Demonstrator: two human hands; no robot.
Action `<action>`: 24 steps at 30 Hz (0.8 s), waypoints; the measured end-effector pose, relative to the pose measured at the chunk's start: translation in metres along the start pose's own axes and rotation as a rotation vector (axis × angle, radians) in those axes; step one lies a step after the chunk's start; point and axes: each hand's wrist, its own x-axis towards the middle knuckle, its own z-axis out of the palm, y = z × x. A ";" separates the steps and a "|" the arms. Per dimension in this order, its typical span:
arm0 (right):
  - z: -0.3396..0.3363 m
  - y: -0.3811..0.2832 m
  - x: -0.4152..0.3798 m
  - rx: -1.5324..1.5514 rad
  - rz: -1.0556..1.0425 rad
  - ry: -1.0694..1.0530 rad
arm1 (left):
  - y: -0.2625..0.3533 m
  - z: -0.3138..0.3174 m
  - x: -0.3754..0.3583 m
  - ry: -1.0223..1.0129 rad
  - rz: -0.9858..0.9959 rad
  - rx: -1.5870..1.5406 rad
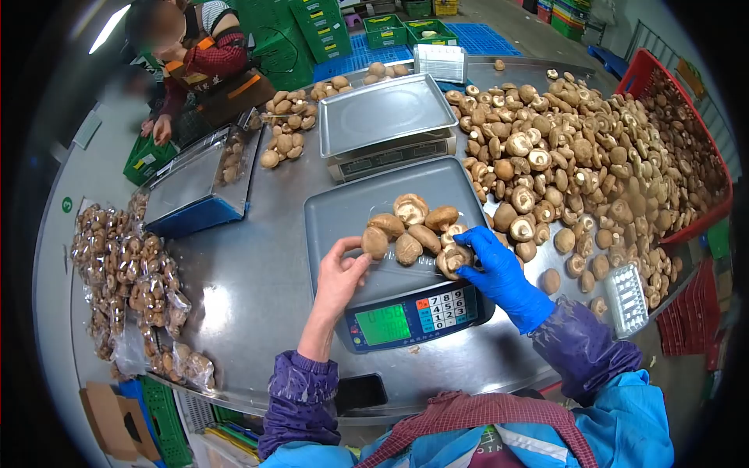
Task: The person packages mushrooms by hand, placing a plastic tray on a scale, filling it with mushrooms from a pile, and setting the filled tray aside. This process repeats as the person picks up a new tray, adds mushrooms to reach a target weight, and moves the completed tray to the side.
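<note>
Several brown mushrooms lie in a loose group on the grey tray of a digital scale with a lit green display. My bare left hand has its fingertips closed on a mushroom at the left of the group. My right hand, in a blue glove, has thumb and fingers around a mushroom at the right of the group, its pale underside showing.
A large mushroom pile spreads at the right beside a red crate. A second scale stands behind mine. Bagged mushrooms lie at the left. A clear plastic box is at the right. A co-worker stands at the back left.
</note>
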 end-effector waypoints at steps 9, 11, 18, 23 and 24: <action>0.008 0.001 0.019 -0.375 -0.159 0.052 | -0.023 0.011 0.021 0.156 0.302 0.503; 0.003 -0.004 0.021 -0.423 -0.109 0.016 | -0.019 0.010 0.022 0.181 0.200 0.370; -0.010 0.017 0.008 0.027 -0.086 0.185 | -0.003 -0.016 0.013 0.288 0.161 0.220; -0.026 0.022 -0.005 -0.001 0.064 0.138 | 0.007 -0.022 0.008 0.294 0.130 0.155; -0.027 0.022 -0.006 0.007 0.080 0.140 | 0.007 -0.023 0.008 0.297 0.130 0.156</action>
